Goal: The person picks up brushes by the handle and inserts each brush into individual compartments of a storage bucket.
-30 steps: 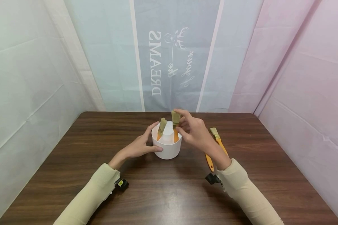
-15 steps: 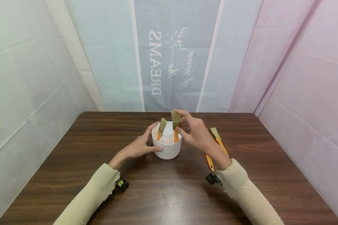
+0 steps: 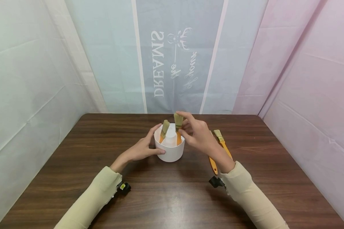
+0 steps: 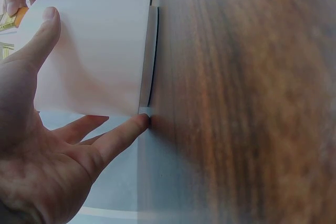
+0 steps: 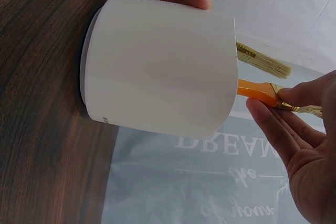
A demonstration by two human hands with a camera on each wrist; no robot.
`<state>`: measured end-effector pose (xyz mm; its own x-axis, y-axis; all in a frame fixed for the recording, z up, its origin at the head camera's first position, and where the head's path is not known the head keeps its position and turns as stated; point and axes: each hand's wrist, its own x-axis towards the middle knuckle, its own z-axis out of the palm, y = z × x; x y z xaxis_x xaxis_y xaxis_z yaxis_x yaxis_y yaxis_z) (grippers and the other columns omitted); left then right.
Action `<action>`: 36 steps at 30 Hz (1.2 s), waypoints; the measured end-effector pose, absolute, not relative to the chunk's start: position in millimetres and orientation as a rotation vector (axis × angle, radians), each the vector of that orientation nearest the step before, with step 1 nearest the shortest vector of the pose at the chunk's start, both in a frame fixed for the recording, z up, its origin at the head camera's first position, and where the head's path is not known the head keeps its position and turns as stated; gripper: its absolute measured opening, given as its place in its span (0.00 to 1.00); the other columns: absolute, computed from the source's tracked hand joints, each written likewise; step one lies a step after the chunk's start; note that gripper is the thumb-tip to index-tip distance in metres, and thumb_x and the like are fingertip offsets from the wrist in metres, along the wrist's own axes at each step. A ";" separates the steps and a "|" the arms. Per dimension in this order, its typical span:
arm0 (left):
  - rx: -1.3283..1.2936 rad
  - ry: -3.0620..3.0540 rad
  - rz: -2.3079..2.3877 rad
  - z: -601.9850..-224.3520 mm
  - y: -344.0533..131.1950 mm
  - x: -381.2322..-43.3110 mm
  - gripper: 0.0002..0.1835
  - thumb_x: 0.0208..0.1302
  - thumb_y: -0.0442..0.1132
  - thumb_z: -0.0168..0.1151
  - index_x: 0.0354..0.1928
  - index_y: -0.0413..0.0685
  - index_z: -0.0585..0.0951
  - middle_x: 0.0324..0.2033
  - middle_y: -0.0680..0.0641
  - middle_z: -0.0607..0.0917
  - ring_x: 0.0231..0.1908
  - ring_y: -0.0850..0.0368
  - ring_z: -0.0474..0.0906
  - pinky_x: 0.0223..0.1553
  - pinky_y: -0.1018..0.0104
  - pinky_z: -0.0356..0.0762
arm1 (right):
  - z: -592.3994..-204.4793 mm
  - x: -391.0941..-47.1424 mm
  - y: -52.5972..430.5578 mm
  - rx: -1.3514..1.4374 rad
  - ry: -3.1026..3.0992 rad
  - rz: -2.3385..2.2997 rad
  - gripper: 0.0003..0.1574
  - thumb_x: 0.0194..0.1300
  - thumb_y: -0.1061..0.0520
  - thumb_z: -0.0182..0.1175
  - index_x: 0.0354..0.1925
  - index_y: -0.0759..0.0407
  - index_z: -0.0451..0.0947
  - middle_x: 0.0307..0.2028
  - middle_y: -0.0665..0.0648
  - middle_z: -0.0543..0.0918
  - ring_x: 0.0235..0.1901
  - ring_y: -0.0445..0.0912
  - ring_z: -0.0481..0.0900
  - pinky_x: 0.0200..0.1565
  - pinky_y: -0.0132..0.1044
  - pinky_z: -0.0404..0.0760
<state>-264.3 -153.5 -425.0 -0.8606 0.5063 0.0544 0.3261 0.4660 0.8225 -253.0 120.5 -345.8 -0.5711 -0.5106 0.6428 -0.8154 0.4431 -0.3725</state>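
One white container [image 3: 172, 155] stands upright on a brown wooden table [image 3: 152, 200] in the head view. At its left side the left hand [image 3: 141, 148] holds the wall, thumb across the near face and fingers round the far side, probably so that it cannot slide or tip. At the container's right rim the right hand [image 3: 200, 133] pinches a first paintbrush [image 3: 178, 128], nearly upright, bristles up, orange handle down inside. A hold this high likely leaves the handle free to reach low. Toward the container's inner left, a second paintbrush [image 3: 164, 131] leans with its bristles above the rim, apart from the right hand. On the table, right of the container, lie a third paintbrush [image 3: 221, 141], bristles pointing away from the person, and another orange handle [image 3: 213, 166], its rest hidden by the right forearm.

The left wrist view shows the container turned sideways. The left thumb lies along its smooth wall and other fingers pass round the opposite side, one fingertip beside the base: a wide grip, suited to the container's girth.

The right wrist view, also sideways, shows a narrow grip: thumb and fingers meet at the first paintbrush's metal collar. Its handle runs from them past the container's rim; its bristles extend beyond the fingertips. The container's wall hides how deep the handle sits.
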 end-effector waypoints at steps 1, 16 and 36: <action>0.725 2.519 1.342 -424.7 -153.3 -264.1 0.59 0.63 0.51 0.74 0.79 0.87 0.38 0.75 0.43 0.68 0.67 0.42 0.76 0.66 0.36 0.72 | -345.7 -252.7 120.4 1.119 -2.258 0.933 0.41 0.66 0.68 0.67 0.73 0.54 0.65 0.36 0.58 0.87 0.35 0.45 0.89 0.39 0.32 0.87; 0.742 2.529 1.324 -424.0 -153.4 -263.5 0.59 0.63 0.54 0.74 0.78 0.89 0.38 0.76 0.44 0.67 0.68 0.42 0.75 0.66 0.37 0.72 | -346.8 -252.2 119.5 1.119 -2.272 0.920 0.41 0.67 0.68 0.67 0.73 0.54 0.65 0.37 0.58 0.87 0.35 0.45 0.89 0.38 0.33 0.88; 0.744 2.529 1.331 -426.3 -154.4 -266.1 0.59 0.63 0.54 0.74 0.80 0.84 0.38 0.76 0.44 0.66 0.69 0.42 0.74 0.66 0.36 0.72 | -347.6 -253.4 118.1 1.127 -2.267 0.909 0.40 0.66 0.68 0.67 0.72 0.54 0.66 0.36 0.58 0.86 0.34 0.46 0.89 0.37 0.38 0.89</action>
